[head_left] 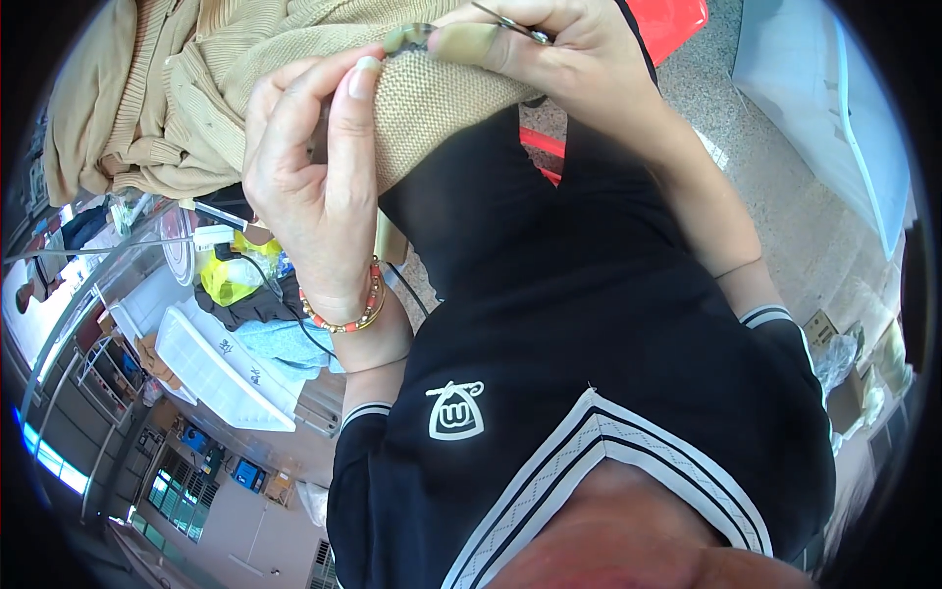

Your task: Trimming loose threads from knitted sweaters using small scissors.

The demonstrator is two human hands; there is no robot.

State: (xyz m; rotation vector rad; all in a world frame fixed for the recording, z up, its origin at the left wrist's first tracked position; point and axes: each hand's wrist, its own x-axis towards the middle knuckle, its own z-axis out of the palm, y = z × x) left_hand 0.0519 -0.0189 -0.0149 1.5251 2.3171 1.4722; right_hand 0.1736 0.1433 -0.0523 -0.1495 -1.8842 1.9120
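Observation:
A beige knit garment [442, 103] lies over my lap, with part of it raised between my hands. My left hand [314, 167], closed in a pinch, grips its upper edge between thumb and fingers. At that edge is a small olive-brown rounded piece [404, 37]; I cannot tell what it is. My right hand [579, 64] is closed on the same edge just beside it, with a tan cover [466, 44] over the thumb. Across the right fingers lies a thin dark metal tool [512, 24], its far end hidden. A beaded bracelet [348, 319] circles my left wrist.
More of the beige knit [147, 88] spreads to the far left. On the left are a white plastic tray [226, 368], a yellow bag [228, 280] and a black cable [280, 294]. A translucent bin [834, 108] stands at the right, near a red stool [672, 25].

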